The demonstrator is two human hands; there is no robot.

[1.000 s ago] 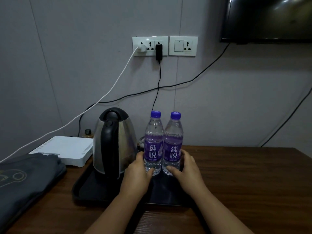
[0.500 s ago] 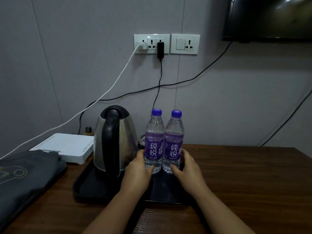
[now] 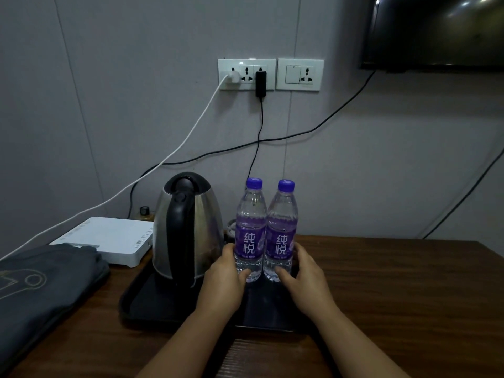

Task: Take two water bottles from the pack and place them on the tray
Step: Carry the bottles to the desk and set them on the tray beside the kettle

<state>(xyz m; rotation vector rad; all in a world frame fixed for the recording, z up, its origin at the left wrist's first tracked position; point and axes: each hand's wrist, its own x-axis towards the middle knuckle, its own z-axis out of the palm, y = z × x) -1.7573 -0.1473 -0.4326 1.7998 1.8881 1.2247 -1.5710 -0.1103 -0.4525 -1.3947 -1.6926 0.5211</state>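
Two clear water bottles with purple caps and purple labels stand upright side by side on the black tray (image 3: 152, 309). My left hand (image 3: 226, 279) wraps the lower part of the left bottle (image 3: 250, 227). My right hand (image 3: 305, 279) wraps the lower part of the right bottle (image 3: 281, 230). The bottles touch each other, just right of the kettle. No pack of bottles is in view.
A steel kettle (image 3: 188, 230) with a black handle stands on the tray's left half. A white box (image 3: 109, 238) and a folded grey cloth (image 3: 41, 287) lie to the left on the wooden table (image 3: 409, 296). Cables hang from wall sockets (image 3: 270, 73); a dark screen (image 3: 436, 31) hangs at upper right.
The hands and bottles stay in the same place on the tray. Only the camera view has shifted slightly.
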